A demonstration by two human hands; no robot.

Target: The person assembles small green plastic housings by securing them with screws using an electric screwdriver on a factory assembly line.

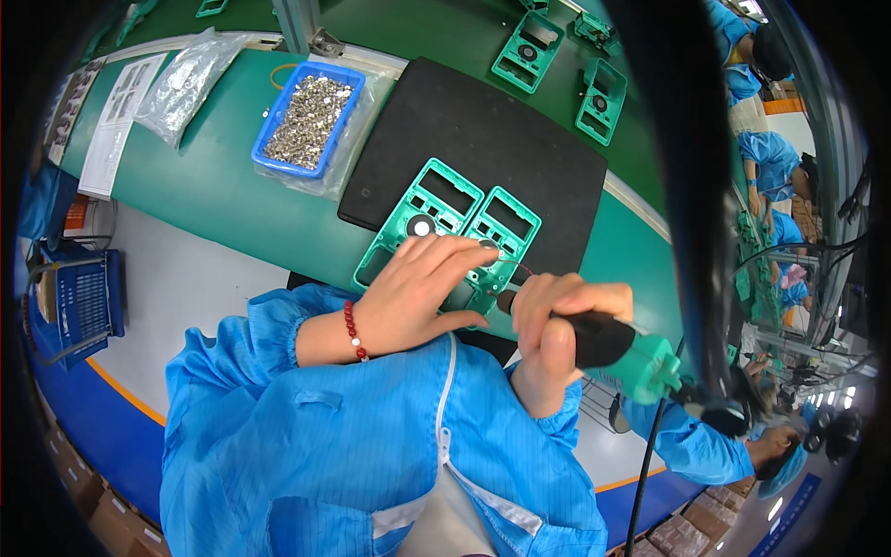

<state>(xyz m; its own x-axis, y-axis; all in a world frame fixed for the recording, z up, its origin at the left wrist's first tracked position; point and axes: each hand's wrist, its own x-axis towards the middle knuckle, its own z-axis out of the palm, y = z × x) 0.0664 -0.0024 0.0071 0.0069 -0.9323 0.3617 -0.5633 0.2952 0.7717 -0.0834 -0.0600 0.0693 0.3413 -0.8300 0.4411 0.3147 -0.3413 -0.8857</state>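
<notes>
Two green plastic housings (432, 190) lie side by side on a black mat, each with a rectangular window at its far end and a round black part inside. My left hand (413, 288) rests across them with its fingers stretched out. Its fingertips touch the right housing (506, 218) by the round part, partly hiding it. In my right hand (568, 325) is a green and black electric screwdriver (640, 360), held almost level with its front end pointing left at that housing's near right edge. Whether its bit touches a screw cannot be made out. A thin red wire (516, 265) shows between the hands.
A blue tray (263, 139) of small metal parts stands at the far left, near a clear plastic bag (190, 84) and printed sheets (119, 121). More green housings (603, 102) sit on the far dark green surface. A black cable (650, 473) hangs from the screwdriver. Several people work at right.
</notes>
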